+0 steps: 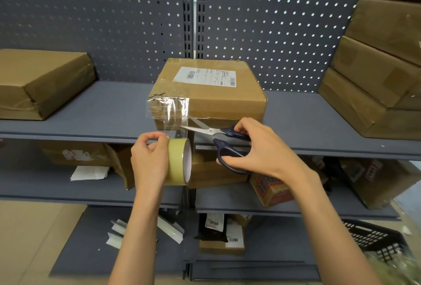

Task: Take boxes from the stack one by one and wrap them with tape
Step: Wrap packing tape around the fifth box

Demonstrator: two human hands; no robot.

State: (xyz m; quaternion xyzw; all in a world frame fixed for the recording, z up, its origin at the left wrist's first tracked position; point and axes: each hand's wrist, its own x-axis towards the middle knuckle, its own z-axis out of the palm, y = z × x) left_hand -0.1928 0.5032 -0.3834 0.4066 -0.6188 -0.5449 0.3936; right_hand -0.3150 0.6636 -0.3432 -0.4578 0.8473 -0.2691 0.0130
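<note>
Head view, one moment, entries as follows.

Brown square cardboard box with a white shipping label point(208, 89): centre of frame, resting on the grey metal shelf point(109, 113), its front edge near the shelf lip.

Clear tape strip point(169, 111): stuck over the box's front left corner, running down off the box to the roll at 6 o'clock of that corner.

Yellowish roll of clear packing tape point(180, 161): just below the shelf lip, core facing 3 o'clock.

Left hand point(149, 159): fingers curled round the roll, thumb and forefinger pinching at the top where the strip leaves it.

Dark blue-handled steel scissors point(218, 138): at 3 o'clock of the roll, blades apart, tips at the strip's right edge between box and roll.

Right hand point(257, 148): grips the scissors, fingers and thumb in the handle loops.

Stack of brown cardboard boxes point(376, 84): on the same shelf at 3 o'clock of the labelled box, well apart.

Single tape-wrapped brown box point(43, 81): same shelf, at 9 o'clock.

Black plastic crate point(373, 239): lower right, on the floor.
</note>
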